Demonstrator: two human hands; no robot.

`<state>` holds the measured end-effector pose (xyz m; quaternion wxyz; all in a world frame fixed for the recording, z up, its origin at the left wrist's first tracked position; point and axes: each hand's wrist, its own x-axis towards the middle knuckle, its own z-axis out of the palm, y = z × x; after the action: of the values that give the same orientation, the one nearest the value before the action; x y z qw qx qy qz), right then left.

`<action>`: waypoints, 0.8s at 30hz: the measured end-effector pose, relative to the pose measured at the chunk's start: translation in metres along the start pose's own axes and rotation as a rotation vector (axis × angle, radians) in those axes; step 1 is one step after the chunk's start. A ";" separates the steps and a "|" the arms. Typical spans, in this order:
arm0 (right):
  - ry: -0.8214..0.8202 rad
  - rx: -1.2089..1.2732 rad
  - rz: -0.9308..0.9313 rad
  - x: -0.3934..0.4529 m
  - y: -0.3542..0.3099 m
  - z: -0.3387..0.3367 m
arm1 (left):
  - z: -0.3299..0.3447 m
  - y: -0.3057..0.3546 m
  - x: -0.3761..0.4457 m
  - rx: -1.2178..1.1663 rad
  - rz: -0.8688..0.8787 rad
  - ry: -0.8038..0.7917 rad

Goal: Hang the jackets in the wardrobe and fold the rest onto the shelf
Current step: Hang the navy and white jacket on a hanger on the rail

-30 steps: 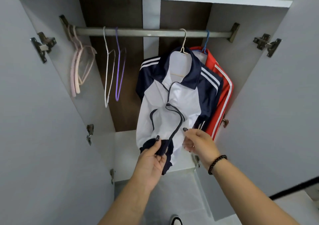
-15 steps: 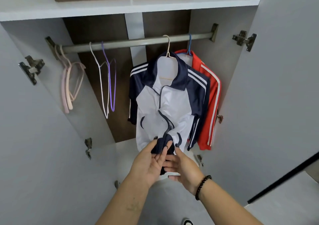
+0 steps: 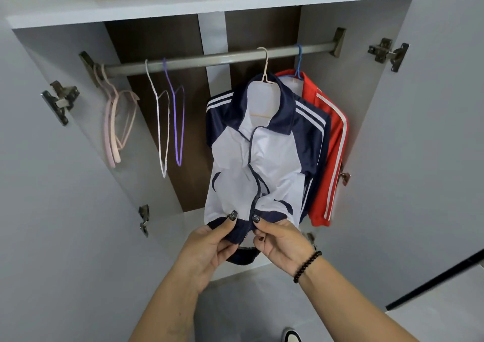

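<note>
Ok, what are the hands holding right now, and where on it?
Both the left hand and right hand pinch the navy-and-white jacket at its bottom hem, either side of the zip.

L hand & R hand raised side by side, both grips pinching w/ thumb + fingers.

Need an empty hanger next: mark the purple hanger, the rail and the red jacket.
purple hanger [image 3: 180, 132]: head view, right wire.
rail [image 3: 222, 58]: head view, bare middle.
red jacket [image 3: 327, 158]: head view, sleeve.
</note>
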<state>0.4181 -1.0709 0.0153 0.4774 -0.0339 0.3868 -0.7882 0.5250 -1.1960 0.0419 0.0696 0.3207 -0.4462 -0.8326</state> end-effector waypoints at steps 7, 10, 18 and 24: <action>-0.110 -0.165 -0.087 0.002 -0.020 -0.002 | 0.002 0.013 -0.003 -0.094 0.081 -0.030; -0.093 -0.201 -0.104 0.001 -0.023 -0.005 | 0.002 0.017 -0.001 -0.101 0.106 0.005; -0.108 -0.069 -0.109 -0.001 -0.023 -0.019 | 0.006 0.016 0.003 -0.335 0.117 -0.035; -0.057 -0.202 -0.175 0.000 -0.026 -0.014 | 0.019 0.011 0.010 -0.287 0.139 -0.066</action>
<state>0.3936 -1.0567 0.0220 0.4117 -0.1377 0.4462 -0.7826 0.5043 -1.1934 0.0536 0.1573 0.2485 -0.3459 -0.8910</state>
